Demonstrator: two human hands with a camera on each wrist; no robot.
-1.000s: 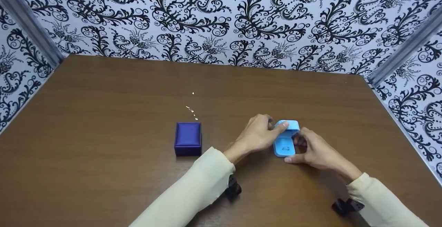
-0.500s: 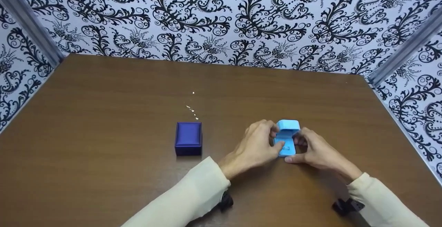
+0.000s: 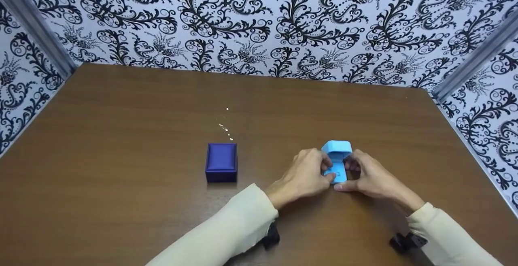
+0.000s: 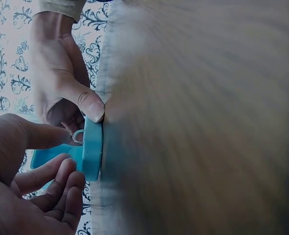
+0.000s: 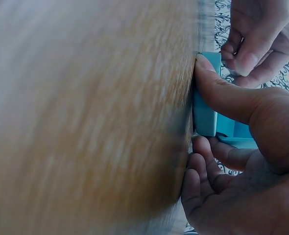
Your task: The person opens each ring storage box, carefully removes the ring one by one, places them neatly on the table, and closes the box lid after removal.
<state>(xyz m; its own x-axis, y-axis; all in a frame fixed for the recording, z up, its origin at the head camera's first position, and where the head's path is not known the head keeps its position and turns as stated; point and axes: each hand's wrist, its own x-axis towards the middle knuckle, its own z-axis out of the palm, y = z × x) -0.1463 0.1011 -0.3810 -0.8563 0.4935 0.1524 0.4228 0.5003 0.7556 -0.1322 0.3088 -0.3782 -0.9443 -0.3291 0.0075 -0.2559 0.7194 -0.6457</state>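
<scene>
A light blue ring box point(image 3: 335, 147) stands on the table with its lid raised. My right hand point(image 3: 374, 175) grips its base from the right, with the thumb at the front corner and the other fingers on the far side. A ring point(image 4: 78, 136) sticks up out of the base. My left hand point(image 3: 309, 173) reaches in from the left, and its thumb tip lies close beside the ring in the left wrist view. The left index fingertip is apart from that thumb, over the box. In the right wrist view my left hand point(image 5: 264, 41) partly shows behind the box, and the ring cannot be made out.
A dark blue box point(image 3: 221, 162) with its lid down sits left of my left forearm on the brown table point(image 3: 133, 144). Small white specks point(image 3: 225, 129) lie behind it. Patterned wall panels point(image 3: 259, 23) border the table at the back and sides.
My left hand has come down from the lid of the ring box to the ring in its base. My right hand and both boxes have stayed in place.
</scene>
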